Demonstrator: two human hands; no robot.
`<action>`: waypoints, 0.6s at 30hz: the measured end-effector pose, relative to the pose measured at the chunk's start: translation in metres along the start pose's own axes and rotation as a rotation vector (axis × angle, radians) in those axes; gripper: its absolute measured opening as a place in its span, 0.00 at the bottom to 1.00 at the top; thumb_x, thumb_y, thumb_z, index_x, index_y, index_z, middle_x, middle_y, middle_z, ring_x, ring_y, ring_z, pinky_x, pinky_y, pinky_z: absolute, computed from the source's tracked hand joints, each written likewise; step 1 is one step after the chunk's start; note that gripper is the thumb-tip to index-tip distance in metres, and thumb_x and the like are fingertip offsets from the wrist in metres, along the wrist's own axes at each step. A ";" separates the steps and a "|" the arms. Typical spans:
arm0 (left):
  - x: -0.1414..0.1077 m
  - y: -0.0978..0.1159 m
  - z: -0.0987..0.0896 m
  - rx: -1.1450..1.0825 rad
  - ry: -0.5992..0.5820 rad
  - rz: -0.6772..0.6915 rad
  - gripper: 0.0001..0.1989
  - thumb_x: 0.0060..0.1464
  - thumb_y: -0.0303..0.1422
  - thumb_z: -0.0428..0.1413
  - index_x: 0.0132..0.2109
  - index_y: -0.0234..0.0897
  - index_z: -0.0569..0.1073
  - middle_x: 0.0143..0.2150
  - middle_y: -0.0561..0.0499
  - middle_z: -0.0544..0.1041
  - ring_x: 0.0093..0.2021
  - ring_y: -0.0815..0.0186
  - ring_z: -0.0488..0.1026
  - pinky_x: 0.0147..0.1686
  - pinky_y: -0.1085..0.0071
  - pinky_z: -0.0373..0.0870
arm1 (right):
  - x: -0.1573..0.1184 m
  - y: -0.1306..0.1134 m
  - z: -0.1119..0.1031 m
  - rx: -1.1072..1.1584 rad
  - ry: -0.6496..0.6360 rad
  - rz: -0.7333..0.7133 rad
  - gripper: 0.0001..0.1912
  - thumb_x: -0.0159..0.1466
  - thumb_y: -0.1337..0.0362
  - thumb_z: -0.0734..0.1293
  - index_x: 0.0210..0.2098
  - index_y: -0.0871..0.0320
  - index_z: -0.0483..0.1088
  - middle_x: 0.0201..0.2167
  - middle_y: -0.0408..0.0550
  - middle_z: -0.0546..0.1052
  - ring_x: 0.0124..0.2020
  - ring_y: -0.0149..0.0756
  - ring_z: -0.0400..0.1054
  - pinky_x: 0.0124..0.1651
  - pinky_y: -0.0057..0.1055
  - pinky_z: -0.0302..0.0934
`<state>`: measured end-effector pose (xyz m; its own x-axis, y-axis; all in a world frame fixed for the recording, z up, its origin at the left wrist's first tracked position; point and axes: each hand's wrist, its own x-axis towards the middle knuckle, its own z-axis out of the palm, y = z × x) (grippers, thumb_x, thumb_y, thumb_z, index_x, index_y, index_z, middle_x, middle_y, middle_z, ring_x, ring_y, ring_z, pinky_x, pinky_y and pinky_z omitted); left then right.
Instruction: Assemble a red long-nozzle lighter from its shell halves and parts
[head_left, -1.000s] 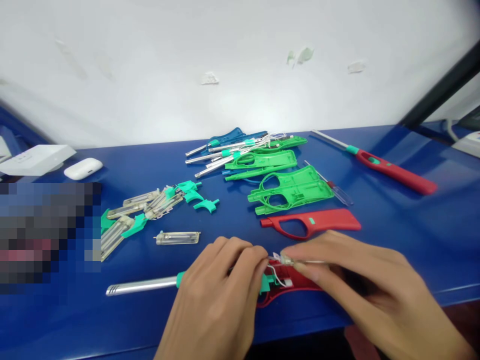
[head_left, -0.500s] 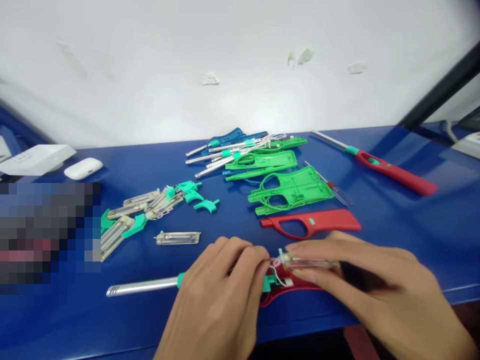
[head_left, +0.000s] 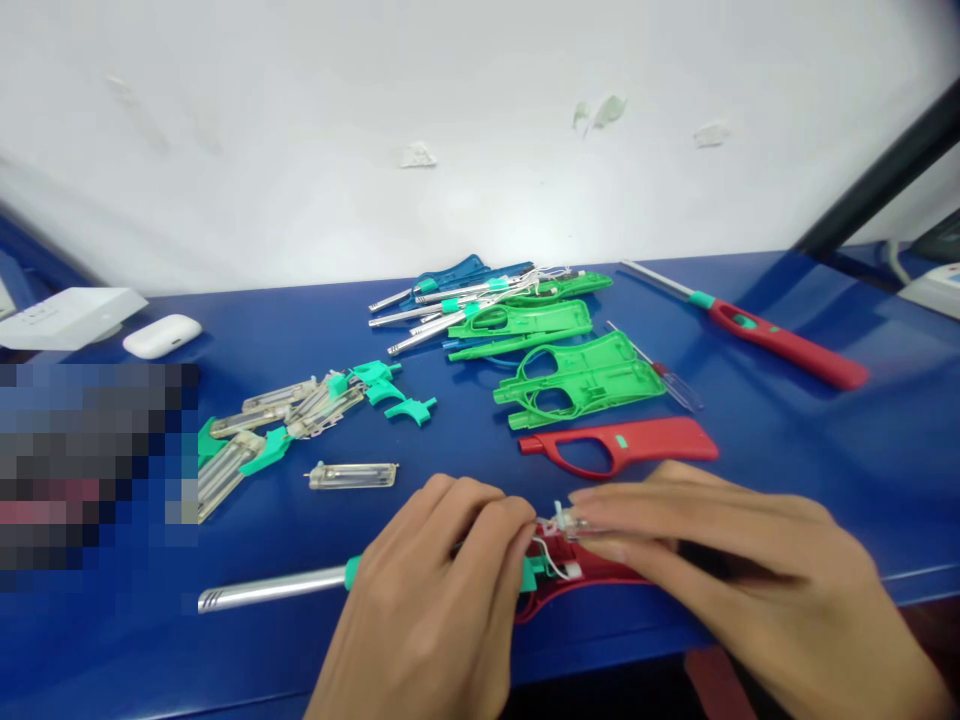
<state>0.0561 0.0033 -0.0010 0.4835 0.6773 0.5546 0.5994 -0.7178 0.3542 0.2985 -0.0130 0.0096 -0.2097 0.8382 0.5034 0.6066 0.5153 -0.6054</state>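
My left hand (head_left: 431, 590) is closed over an opened long-nosed lighter; its silver tube (head_left: 274, 588) sticks out to the left. The red lower shell (head_left: 600, 563) shows between my hands, with a teal trigger (head_left: 534, 574) and a white wire (head_left: 551, 556) in it. In my right hand (head_left: 765, 570), thumb and fingers pinch a clear fuel tank (head_left: 576, 526) just above the shell. Most of the tank is hidden by those fingers, and its valve end points left towards my left fingertips. Behind lies another red shell half (head_left: 660, 441).
Several clear tanks and teal triggers (head_left: 411, 409) lie at left, with one tank (head_left: 352, 476) apart. Green shells (head_left: 600, 375), silver tubes (head_left: 420, 315), a screwdriver (head_left: 675, 385) and a whole red lighter (head_left: 795, 350) lie farther back. A white earbud case (head_left: 163, 337) is at left.
My right fingers have slid forward along the tank, covering more of it. The silver tube's tip has swung slightly left and down. My left hand has barely moved.
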 end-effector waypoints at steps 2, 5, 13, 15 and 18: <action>0.001 0.001 0.001 0.000 0.001 0.004 0.11 0.72 0.20 0.55 0.53 0.41 0.74 0.43 0.55 0.82 0.40 0.65 0.78 0.44 0.66 0.76 | 0.001 -0.001 0.000 -0.007 0.003 -0.016 0.06 0.79 0.59 0.73 0.47 0.42 0.85 0.45 0.24 0.90 0.45 0.21 0.87 0.59 0.10 0.72; 0.001 0.002 0.002 0.002 -0.007 0.005 0.13 0.71 0.18 0.55 0.53 0.41 0.74 0.44 0.56 0.83 0.41 0.65 0.78 0.45 0.67 0.76 | 0.000 -0.002 -0.001 -0.006 0.002 -0.029 0.06 0.78 0.61 0.73 0.46 0.44 0.85 0.44 0.26 0.90 0.44 0.22 0.87 0.60 0.11 0.72; -0.004 0.000 -0.001 -0.009 -0.010 -0.005 0.15 0.69 0.17 0.55 0.53 0.41 0.75 0.43 0.55 0.82 0.40 0.65 0.78 0.44 0.67 0.77 | 0.001 -0.002 -0.002 -0.008 -0.014 -0.035 0.07 0.76 0.65 0.74 0.46 0.46 0.86 0.44 0.31 0.91 0.44 0.28 0.88 0.58 0.16 0.76; -0.002 -0.001 -0.001 -0.018 -0.018 -0.013 0.15 0.69 0.17 0.55 0.53 0.41 0.75 0.43 0.55 0.82 0.40 0.65 0.78 0.43 0.67 0.77 | 0.000 -0.002 -0.002 -0.015 -0.016 -0.041 0.08 0.76 0.65 0.73 0.46 0.46 0.86 0.44 0.31 0.91 0.43 0.30 0.88 0.58 0.17 0.77; -0.001 0.000 0.001 -0.038 -0.014 -0.016 0.14 0.69 0.17 0.55 0.52 0.41 0.75 0.43 0.54 0.82 0.40 0.66 0.77 0.43 0.68 0.77 | -0.001 -0.001 -0.003 -0.023 -0.004 -0.054 0.08 0.78 0.64 0.72 0.45 0.46 0.86 0.43 0.32 0.91 0.43 0.30 0.89 0.57 0.18 0.78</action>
<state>0.0565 0.0033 -0.0024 0.4829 0.6906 0.5384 0.5827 -0.7124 0.3911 0.3003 -0.0150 0.0115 -0.2458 0.8100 0.5325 0.6120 0.5557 -0.5627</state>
